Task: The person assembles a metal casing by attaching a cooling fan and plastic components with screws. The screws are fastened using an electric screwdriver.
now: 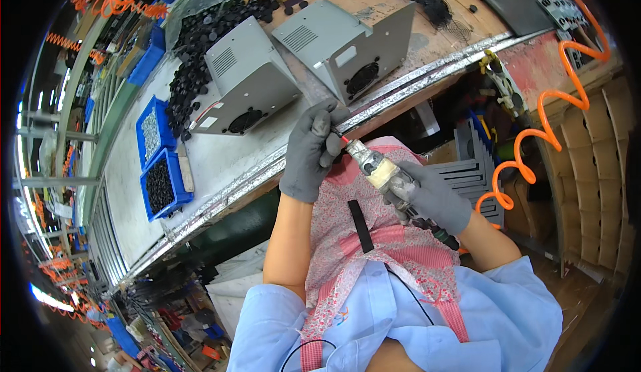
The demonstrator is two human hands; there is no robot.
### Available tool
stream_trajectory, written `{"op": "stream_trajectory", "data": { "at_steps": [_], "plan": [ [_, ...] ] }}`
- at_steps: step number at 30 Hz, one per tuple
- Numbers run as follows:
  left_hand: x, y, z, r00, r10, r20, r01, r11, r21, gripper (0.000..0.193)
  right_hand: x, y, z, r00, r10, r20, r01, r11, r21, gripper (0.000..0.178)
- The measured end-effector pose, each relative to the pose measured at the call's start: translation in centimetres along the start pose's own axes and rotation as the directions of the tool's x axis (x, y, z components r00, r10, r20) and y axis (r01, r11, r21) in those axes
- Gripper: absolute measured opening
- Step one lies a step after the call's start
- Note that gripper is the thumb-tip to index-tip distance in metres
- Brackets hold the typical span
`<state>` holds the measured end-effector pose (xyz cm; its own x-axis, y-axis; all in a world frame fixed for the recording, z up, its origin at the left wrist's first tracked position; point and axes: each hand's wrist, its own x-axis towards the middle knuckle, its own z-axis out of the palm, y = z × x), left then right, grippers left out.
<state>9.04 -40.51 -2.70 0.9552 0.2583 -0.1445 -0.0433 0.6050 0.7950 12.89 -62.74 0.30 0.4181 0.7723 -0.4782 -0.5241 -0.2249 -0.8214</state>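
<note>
My right hand (pixel 435 197), in a grey glove, is wrapped around an air screwdriver (pixel 378 167) with a worn metal body and a yellowish band. Its thin bit, red near the collar, points up and left at my other hand. My left hand (pixel 311 146), also gloved in grey, has its fingers curled together at the bit's tip. What they pinch is too small to make out. Just beyond my left hand, two grey sheet-metal housings (pixel 244 71) (pixel 322 37) stand on the bench, each with vent slots and a round black fan grille.
Blue bins hold silver screws (pixel 151 131) and black screws (pixel 159 186). Round black caps (pixel 190 81) lie heaped behind the housings, and black wires or ties (pixel 420 1) lie farther back. A metal-edged bench rim (pixel 427 71) runs before me. An orange coiled hose (pixel 527 138) hangs at right.
</note>
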Motion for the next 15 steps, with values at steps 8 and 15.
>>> {"op": "stream_trajectory", "data": {
  "at_steps": [8, 15],
  "plan": [
    [0.5, 0.2, -1.3, 0.993, -0.055, -0.103, 0.051, 0.998, -0.045, 0.054, -0.1, -0.1, -3.0, 0.949, -0.169, -0.268, 0.154, 0.985, -0.074, 0.042],
    [3.2, 1.3, 1.2, 0.97, 0.223, -0.092, -0.074, 0.637, 0.767, 0.046, 1.1, 0.6, -5.0, 0.929, -0.151, -0.337, 0.148, 0.988, -0.035, 0.04]
  ]
}}
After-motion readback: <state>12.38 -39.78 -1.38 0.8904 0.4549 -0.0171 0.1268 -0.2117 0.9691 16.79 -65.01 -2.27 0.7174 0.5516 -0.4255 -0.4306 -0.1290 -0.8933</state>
